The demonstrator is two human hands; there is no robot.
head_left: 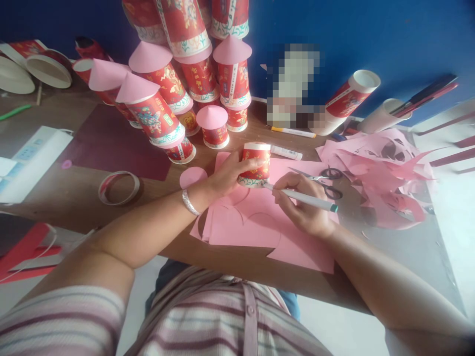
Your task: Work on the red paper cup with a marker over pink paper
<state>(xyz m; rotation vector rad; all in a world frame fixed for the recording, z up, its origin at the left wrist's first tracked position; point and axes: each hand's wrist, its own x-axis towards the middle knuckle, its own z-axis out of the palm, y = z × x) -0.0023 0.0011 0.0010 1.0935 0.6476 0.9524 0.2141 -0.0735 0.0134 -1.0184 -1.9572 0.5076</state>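
Left hand [227,175] curled round cup [259,172], right hand [307,215] pinching marker [310,199], scissors [318,178] alongside, paper scraps [384,172]

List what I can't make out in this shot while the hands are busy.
All in the head view:
- Red cup: part of its left side, covered by the left hand.
- White marker: whether its tip touches the pink sheets; too small and blurred.
- Pink sheets: the area behind the right hand.
- Tall cup stacks: tops cut off by the upper edge.
- Pale object: pixelated.
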